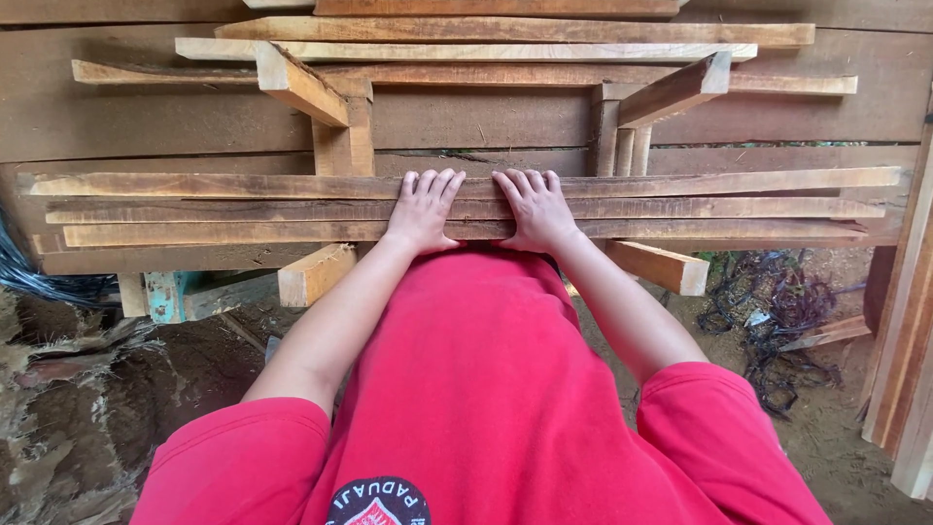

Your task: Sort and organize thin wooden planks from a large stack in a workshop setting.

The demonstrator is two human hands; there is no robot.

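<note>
Left hand (424, 211) and right hand (535, 209) lie spread flat, palms pressing three long wooden slats (243, 209) side by side across the sawhorse rails (311, 275). Slats aligned; nothing gripped.

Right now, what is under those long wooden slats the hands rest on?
Under the long slats, two wooden cross beams stick out toward the person. Both hands, left and right, lie flat on top. How the beams are supported is hidden.
</note>
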